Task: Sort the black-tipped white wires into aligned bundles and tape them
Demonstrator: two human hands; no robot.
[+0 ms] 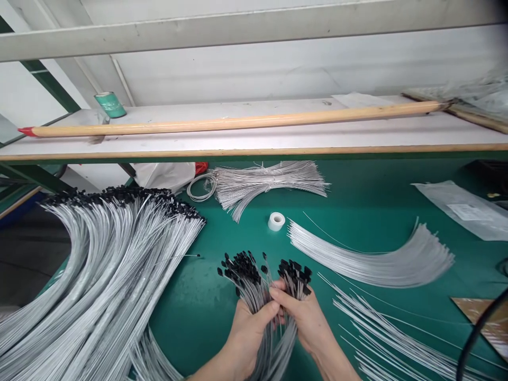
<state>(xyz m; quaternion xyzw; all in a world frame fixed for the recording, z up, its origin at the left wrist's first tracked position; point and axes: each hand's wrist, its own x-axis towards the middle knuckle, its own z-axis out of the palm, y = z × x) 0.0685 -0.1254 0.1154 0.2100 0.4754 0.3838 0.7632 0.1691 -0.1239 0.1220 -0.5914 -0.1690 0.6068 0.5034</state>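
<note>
Low in the middle of the head view, my left hand (249, 329) is closed round a bunch of thin grey cables (254, 295) tipped with small black connectors (241, 266). Close beside it, my right hand (304, 312) grips a second, smaller bunch of the same cables (294, 288), also black-tipped. Both thumbs point inward and nearly meet, with a few loose cables standing between the two bunches. The lower cable lengths run down together between my wrists and out of the frame. My fingers behind the bunches are partly hidden.
A large pile of black-tipped cables (130, 254) covers the left side. Bare grey wires lie in a curved bundle (369, 262) and a loose spread (392, 333) at right. A white tape roll (276, 221) and tied wires (273, 180) lie behind. A shelf (254, 143) holds a wooden pole (238, 123).
</note>
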